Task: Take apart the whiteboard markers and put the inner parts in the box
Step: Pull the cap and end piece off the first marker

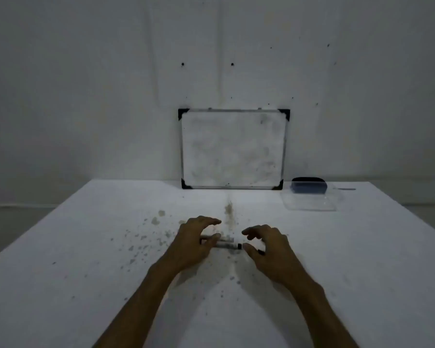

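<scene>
Two markers [224, 242] lay side by side mid-table [86, 272] — light, stiff, likely slick. Left hand [194, 243] touched one, fingers spread; right hand [266, 249] hovered open, empty. Best gripped barrel and cap — box [312, 203] far right.

White table [312, 247] stained with brownish speckles; whiteboard [232, 149] corners black; eraser [309, 185] dark blue
</scene>
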`<state>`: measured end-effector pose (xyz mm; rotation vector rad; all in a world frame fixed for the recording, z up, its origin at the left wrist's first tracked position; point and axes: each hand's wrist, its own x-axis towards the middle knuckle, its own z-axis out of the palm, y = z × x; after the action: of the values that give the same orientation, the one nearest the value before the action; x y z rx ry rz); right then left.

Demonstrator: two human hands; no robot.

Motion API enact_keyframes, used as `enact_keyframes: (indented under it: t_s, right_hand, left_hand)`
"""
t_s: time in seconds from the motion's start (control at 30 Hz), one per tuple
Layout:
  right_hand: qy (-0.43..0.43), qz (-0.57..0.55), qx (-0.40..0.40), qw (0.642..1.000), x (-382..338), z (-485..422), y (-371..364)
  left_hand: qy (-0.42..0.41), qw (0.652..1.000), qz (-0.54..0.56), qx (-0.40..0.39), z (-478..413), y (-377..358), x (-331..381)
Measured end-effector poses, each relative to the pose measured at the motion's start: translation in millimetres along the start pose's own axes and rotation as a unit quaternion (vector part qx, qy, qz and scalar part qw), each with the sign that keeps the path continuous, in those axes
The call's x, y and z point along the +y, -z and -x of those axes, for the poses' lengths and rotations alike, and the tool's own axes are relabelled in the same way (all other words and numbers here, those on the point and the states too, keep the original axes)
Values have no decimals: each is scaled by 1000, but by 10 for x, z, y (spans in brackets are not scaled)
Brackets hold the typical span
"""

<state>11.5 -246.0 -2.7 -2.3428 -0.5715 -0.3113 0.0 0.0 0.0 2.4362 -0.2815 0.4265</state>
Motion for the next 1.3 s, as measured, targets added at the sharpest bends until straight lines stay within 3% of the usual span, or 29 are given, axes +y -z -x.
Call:
enact_keyframes:
  t_s: [0.17, 0.33, 0.63, 0.87, 1.03, 1.17, 1.3]
  right_hand:
    - [15, 138, -62, 988, -8, -330, -227]
    - [41, 160, -91, 982, 88, -664, -398]
    - [30, -4, 0, 1000, 135, -657, -462]
    - [25, -38, 45, 998, -65, -655, -489]
    - [47, -77, 120, 989, -135, -629, -462]
    - [7, -115, 132, 985, -91, -589, -431]
    - [-92, -141, 114, 979, -67, -591, -393]
  left_hand:
    - [-44, 996, -76, -28, -45, -125, -184]
    - [-77, 993, -92, 9, -183, -247, -382]
    - [-122, 983, -108, 83, -222, -330, -478]
    - [-157, 966, -91, 185, -215, -248, -294]
    - [-182, 967, -92, 156, -173, -238, -80]
    - [-243, 938, -172, 175, -172, -218, -13]
    - [-310, 906, -222, 181, -183, -282, 27]
